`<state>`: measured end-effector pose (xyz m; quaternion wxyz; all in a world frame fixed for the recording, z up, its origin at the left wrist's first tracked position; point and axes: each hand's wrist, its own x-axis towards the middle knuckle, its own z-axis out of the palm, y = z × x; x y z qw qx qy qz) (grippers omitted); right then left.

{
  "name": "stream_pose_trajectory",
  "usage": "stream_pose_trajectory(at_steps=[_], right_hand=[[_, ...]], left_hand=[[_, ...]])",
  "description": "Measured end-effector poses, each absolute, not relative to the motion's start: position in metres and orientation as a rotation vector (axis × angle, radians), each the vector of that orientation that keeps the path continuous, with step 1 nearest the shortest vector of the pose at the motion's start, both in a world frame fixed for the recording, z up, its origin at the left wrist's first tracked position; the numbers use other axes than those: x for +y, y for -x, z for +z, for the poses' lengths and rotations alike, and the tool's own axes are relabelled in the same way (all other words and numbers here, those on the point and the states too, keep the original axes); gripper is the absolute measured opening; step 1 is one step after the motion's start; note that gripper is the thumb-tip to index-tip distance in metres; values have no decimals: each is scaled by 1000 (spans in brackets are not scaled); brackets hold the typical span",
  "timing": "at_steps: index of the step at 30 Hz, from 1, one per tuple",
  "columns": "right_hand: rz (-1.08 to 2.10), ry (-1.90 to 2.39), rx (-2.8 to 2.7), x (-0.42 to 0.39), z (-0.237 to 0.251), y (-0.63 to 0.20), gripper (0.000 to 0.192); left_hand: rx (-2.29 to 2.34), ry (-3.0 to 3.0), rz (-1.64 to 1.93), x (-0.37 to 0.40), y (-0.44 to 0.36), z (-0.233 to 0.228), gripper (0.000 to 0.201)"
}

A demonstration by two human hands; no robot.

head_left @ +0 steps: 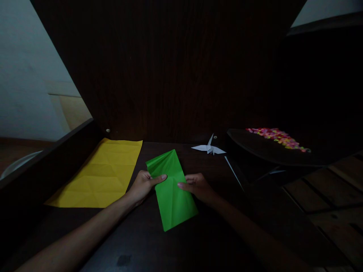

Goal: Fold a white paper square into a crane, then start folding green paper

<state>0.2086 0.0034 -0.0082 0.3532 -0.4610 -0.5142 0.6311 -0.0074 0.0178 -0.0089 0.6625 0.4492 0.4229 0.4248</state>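
Note:
A folded green paper lies on the dark wooden desk, its long side running away from me. My left hand pinches its left edge, thumb on top of the sheet. My right hand presses its right edge with the fingertips. Both hands meet the paper near its middle crease. The far end of the green sheet is lifted a little off the desk.
A creased yellow sheet lies flat to the left. A white paper crane stands behind the green paper. A dark tray with several small coloured pieces sits at the right. A dark wooden back panel rises behind.

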Motion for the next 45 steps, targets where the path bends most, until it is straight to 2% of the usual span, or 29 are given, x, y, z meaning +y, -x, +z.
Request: stream_pose_trajectory(at_steps=[5, 10, 17, 23, 29, 34, 45], right_hand=[[1697, 1197, -1338, 2, -8, -214, 41], [1633, 1211, -1388, 4, -11, -215, 37], [1677, 1144, -1291, 4, -9, -214, 37], [1797, 1104, -1295, 2, -7, -216, 46], [1840, 1032, -1379, 2, -9, -218, 43], [1700, 1043, -1320, 6, -10, -217, 42], [1418, 1126, -1243, 10, -5, -218, 38]], left_hand=[[994, -957, 1026, 21, 9, -8, 34], [997, -949, 1121, 23, 11, -5, 34], [967, -953, 921, 20, 11, -4, 37], [1001, -929, 990, 24, 14, -11, 33], [993, -935, 1010, 26, 16, -8, 40], [1001, -1059, 958, 26, 17, -6, 40], [785, -1253, 558, 15, 16, 3, 31]])
